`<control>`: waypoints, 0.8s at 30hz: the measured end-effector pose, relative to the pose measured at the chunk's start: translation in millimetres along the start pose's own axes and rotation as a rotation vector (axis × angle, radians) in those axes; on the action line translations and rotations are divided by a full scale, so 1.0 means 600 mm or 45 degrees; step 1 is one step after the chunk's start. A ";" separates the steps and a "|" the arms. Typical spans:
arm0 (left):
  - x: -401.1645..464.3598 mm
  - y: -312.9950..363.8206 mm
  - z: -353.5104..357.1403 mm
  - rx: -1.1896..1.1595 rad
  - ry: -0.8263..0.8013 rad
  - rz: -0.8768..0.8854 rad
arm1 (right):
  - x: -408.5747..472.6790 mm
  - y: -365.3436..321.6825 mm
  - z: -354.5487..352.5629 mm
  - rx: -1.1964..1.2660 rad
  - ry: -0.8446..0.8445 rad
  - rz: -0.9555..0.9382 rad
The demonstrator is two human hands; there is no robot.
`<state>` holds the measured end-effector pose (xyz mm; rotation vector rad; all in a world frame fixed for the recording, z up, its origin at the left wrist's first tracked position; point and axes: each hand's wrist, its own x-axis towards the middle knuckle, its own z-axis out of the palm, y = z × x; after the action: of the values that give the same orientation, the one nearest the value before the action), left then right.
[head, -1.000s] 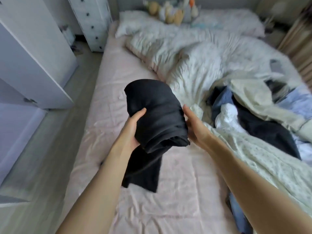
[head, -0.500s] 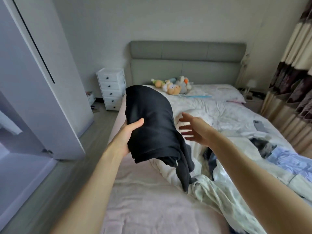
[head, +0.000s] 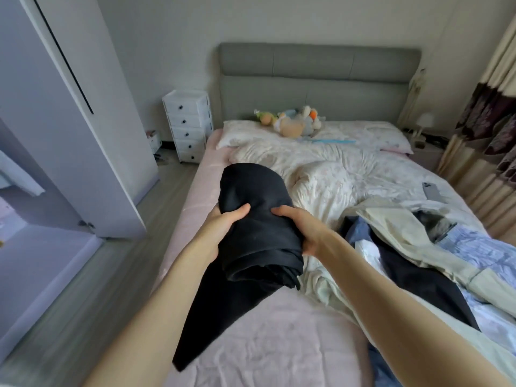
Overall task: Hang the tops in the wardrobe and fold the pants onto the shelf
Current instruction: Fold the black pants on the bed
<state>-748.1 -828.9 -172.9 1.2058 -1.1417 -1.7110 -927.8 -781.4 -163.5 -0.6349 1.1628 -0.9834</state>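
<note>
The folded black pants (head: 258, 233) are held above the bed (head: 251, 344), clasped by the left hand (head: 220, 227) and right hand (head: 303, 230). A two-sided grip is probably kept so the folds survive transfer to the wardrobe (head: 64, 113) shelf, though one end is left dangling

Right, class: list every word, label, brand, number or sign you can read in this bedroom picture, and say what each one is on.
None: no readable text shows anywhere.
Black garment, held by left hand and right hand: no label visible.
Phone on the bed: back shows no readable marking.
White drawer unit: only knobs, no writing.
</note>
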 end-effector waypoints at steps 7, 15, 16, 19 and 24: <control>0.006 -0.200 0.098 0.188 -0.009 -0.258 | -0.008 0.166 -0.149 -0.024 0.418 0.056; -0.017 -0.468 0.176 0.465 -0.297 -0.686 | -0.032 0.389 -0.317 -0.740 0.638 0.167; -0.022 -0.488 0.179 0.425 -0.315 -0.734 | -0.031 0.412 -0.330 -0.832 0.658 0.237; -0.031 -0.544 0.174 0.332 -0.310 -0.860 | -0.025 0.476 -0.347 -1.035 0.689 0.413; -0.035 -0.602 0.131 0.265 -0.121 -0.961 | 0.006 0.534 -0.292 -1.337 0.635 0.364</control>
<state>-844.2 -671.2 -494.0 1.8648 -0.9963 -2.2476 -997.4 -626.2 -486.8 -1.0231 2.1708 -0.2085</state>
